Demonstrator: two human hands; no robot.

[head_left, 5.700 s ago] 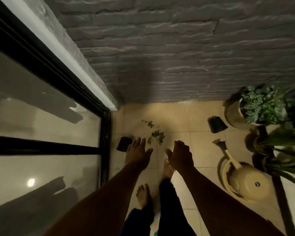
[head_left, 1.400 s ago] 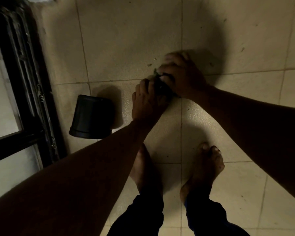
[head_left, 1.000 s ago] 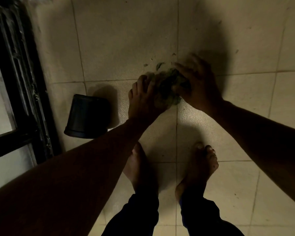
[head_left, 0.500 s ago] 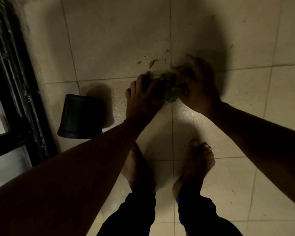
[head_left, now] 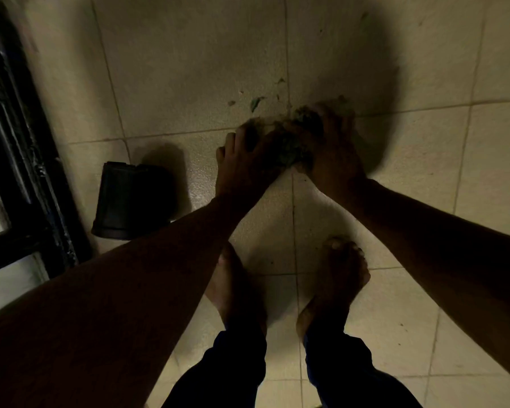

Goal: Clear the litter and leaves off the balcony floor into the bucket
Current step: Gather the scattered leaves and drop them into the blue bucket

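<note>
On the tiled floor (head_left: 189,69), both hands' curled fingers (head_left: 242,136) clutch one leaf clump (head_left: 292,145).

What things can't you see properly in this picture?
- Clump of leaves, head view: mostly covered by the left hand and right hand.
- Black pot: lying on its side, inside hidden in shadow.
- Leaf bits: too small to identify.
- Bucket: outside the frame.
</note>
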